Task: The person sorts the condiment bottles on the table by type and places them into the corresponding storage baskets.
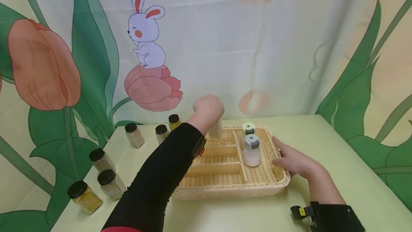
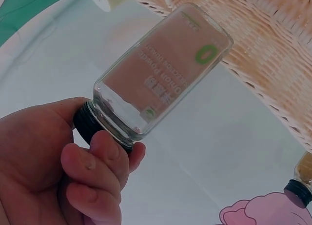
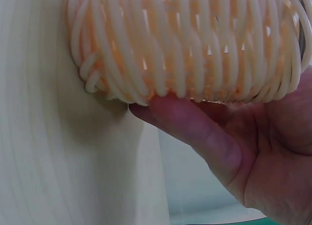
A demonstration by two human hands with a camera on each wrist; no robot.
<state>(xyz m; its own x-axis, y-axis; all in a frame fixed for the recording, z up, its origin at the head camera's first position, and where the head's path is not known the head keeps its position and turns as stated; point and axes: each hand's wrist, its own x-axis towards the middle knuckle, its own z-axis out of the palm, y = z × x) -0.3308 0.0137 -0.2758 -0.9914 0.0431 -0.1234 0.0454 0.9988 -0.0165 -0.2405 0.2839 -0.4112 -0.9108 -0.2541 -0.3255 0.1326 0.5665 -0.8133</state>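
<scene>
From my end, the head view shows the left hand [image 1: 208, 110] near the middle of the frame, its fingers pinching the black lid of an onion powder jar [image 2: 163, 71]. In the left wrist view I can read the label, which appears upside down, and the glass body points to the upper right. In the head view the jar hangs below the hand, at the upper left of the wicker basket [image 1: 230, 192]; I can't tell whether it touches the basket.

My right hand [image 1: 297, 162] grips the basket's right rim, right of centre, thumb over the inner side and fingers outside against the weave. Two white-capped jars [image 1: 252, 151] stand upright in the basket's right compartment. Six black-lidded jars [image 1: 111, 185] stand on the pale table [image 1: 325, 139], from lower left up towards the centre. Behind, a curtain [image 1: 209, 46] carries a rabbit and tulips
</scene>
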